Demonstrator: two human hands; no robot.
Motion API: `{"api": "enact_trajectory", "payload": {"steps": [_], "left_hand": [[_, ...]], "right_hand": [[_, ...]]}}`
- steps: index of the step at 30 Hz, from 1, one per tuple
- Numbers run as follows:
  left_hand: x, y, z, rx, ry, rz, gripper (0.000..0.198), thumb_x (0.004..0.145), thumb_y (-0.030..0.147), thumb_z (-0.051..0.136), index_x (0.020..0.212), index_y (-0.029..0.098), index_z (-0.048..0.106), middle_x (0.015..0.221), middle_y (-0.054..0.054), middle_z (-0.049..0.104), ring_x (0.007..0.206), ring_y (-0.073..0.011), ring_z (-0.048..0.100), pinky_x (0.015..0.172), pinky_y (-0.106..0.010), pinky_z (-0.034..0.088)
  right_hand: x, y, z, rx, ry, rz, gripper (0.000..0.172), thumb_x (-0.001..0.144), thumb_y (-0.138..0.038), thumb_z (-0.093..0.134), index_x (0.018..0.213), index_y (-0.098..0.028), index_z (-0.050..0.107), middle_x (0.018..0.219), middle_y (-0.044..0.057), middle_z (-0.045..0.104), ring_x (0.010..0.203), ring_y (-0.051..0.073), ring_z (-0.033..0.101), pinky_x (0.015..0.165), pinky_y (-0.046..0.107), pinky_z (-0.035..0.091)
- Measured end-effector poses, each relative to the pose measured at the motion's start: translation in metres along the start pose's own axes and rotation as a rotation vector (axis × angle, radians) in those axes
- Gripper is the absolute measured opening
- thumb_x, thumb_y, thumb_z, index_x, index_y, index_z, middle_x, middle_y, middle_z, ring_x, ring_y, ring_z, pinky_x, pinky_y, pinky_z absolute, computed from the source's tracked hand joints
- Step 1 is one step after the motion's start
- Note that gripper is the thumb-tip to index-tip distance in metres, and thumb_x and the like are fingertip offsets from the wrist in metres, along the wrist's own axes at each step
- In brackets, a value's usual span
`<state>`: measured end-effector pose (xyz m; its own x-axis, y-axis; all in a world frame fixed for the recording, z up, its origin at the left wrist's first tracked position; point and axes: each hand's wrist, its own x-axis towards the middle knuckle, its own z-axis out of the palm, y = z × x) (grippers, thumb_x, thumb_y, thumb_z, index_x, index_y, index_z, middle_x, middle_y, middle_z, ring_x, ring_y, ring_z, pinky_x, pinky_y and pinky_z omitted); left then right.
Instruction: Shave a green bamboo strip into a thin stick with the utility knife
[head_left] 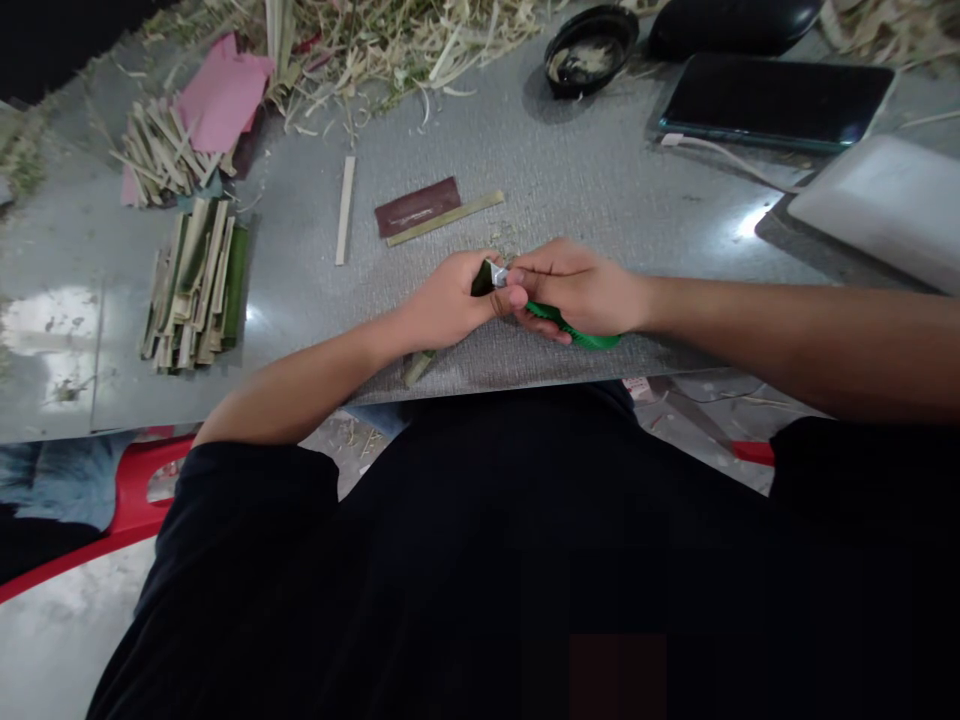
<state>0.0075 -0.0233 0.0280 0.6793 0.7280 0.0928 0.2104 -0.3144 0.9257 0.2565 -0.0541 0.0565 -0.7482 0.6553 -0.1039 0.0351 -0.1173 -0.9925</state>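
Note:
My left hand (457, 295) is closed round a green bamboo strip (421, 367), whose lower end sticks out below the palm over the table's near edge. In my right hand (581, 285) is a knife with a green handle (592, 340). Its short metal blade (498, 273) meets the dark green upper end of the strip between my two hands. My left thumb reaches across to the right fingers. Just beyond lie a brown sandpaper piece (417, 207) and a thin bamboo stick (446, 219) along its edge.
Left on the grey table (300, 300) are stacked bamboo strips (196, 285), thin sticks (161, 150) with pink paper (225, 92), and a lone pale stick (345, 210). Shavings (405, 45), a black bowl (591, 52), a phone (776, 100) and a white box (885, 205) lie farther back.

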Motion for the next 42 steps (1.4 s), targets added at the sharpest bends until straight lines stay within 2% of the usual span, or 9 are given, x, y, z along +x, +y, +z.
{"api": "enact_trajectory", "payload": {"steps": [4, 8, 12, 18, 24, 27, 31, 36, 42], "left_hand": [[0.000, -0.007, -0.002, 0.004, 0.003, -0.020, 0.093, 0.083, 0.109, 0.101, 0.091, 0.030, 0.054, 0.080, 0.004, 0.045, 0.077, -0.0210, 0.050, 0.071, -0.039, 0.040], [0.002, -0.009, 0.000, 0.016, 0.011, -0.027, 0.091, 0.086, 0.108, 0.098, 0.093, 0.030, 0.052, 0.081, 0.004, 0.048, 0.080, -0.0217, 0.052, 0.073, -0.039, 0.042], [0.002, -0.006, 0.001, 0.030, -0.005, -0.013, 0.088, 0.093, 0.111, 0.088, 0.094, 0.029, 0.057, 0.079, 0.003, 0.052, 0.079, -0.0223, 0.053, 0.075, -0.040, 0.042], [-0.003, -0.006, 0.003, 0.131, 0.024, 0.041, 0.090, 0.101, 0.117, 0.072, 0.095, 0.028, 0.061, 0.083, -0.001, 0.063, 0.079, -0.0227, 0.059, 0.076, -0.041, 0.045], [-0.006, -0.003, 0.009, 0.165, 0.064, 0.055, 0.090, 0.112, 0.115, 0.052, 0.095, 0.027, 0.064, 0.085, -0.004, 0.066, 0.078, -0.0238, 0.063, 0.074, -0.042, 0.044], [-0.006, -0.004, 0.008, 0.153, 0.086, 0.062, 0.088, 0.105, 0.116, 0.067, 0.096, 0.029, 0.059, 0.082, 0.000, 0.058, 0.077, -0.0239, 0.062, 0.073, -0.042, 0.045], [-0.005, -0.007, 0.006, 0.147, 0.071, 0.024, 0.086, 0.098, 0.110, 0.086, 0.101, 0.030, 0.056, 0.084, 0.002, 0.055, 0.081, -0.0241, 0.061, 0.074, -0.041, 0.046], [-0.003, -0.013, 0.005, 0.133, 0.048, 0.027, 0.085, 0.098, 0.110, 0.086, 0.101, 0.030, 0.055, 0.088, 0.000, 0.058, 0.084, -0.0249, 0.059, 0.077, -0.043, 0.046], [-0.004, -0.013, 0.006, 0.120, 0.043, 0.021, 0.086, 0.101, 0.113, 0.079, 0.100, 0.030, 0.059, 0.086, -0.001, 0.062, 0.085, -0.0258, 0.062, 0.079, -0.043, 0.047]], "right_hand": [[0.002, 0.003, -0.005, 0.022, -0.086, 0.013, 0.059, 0.135, -0.035, 0.069, 0.077, -0.023, 0.060, 0.060, -0.001, 0.058, 0.042, 0.012, 0.052, 0.040, 0.023, 0.043], [0.002, 0.003, -0.008, 0.065, -0.094, 0.042, 0.053, 0.138, -0.039, 0.067, 0.087, -0.024, 0.061, 0.063, -0.004, 0.058, 0.044, 0.011, 0.051, 0.044, 0.022, 0.046], [0.002, 0.001, -0.005, 0.093, -0.062, 0.045, 0.044, 0.135, -0.044, 0.075, 0.097, -0.024, 0.065, 0.066, -0.005, 0.057, 0.044, 0.012, 0.048, 0.042, 0.024, 0.045], [0.002, 0.005, -0.004, 0.054, -0.034, -0.012, 0.044, 0.137, -0.040, 0.069, 0.096, -0.024, 0.066, 0.062, -0.005, 0.058, 0.042, 0.013, 0.049, 0.040, 0.023, 0.044], [-0.001, 0.003, -0.003, -0.011, 0.054, 0.002, 0.061, 0.137, -0.051, 0.073, 0.083, -0.025, 0.059, 0.062, -0.002, 0.057, 0.044, 0.013, 0.051, 0.041, 0.025, 0.044], [-0.001, 0.001, -0.004, 0.013, 0.015, 0.016, 0.062, 0.136, -0.051, 0.074, 0.082, -0.025, 0.059, 0.060, -0.003, 0.057, 0.043, 0.012, 0.050, 0.042, 0.025, 0.043], [0.001, -0.001, -0.008, 0.030, -0.081, 0.050, 0.056, 0.135, -0.031, 0.068, 0.080, -0.024, 0.060, 0.057, -0.003, 0.056, 0.041, 0.012, 0.050, 0.042, 0.023, 0.045], [0.002, -0.002, -0.012, 0.048, -0.115, 0.109, 0.050, 0.135, -0.019, 0.056, 0.086, -0.024, 0.063, 0.059, -0.004, 0.058, 0.042, 0.012, 0.051, 0.045, 0.020, 0.047], [-0.001, -0.007, 0.000, -0.011, -0.001, 0.114, 0.048, 0.138, -0.028, 0.062, 0.090, -0.025, 0.061, 0.060, -0.005, 0.055, 0.043, 0.013, 0.046, 0.044, 0.023, 0.043]]}}
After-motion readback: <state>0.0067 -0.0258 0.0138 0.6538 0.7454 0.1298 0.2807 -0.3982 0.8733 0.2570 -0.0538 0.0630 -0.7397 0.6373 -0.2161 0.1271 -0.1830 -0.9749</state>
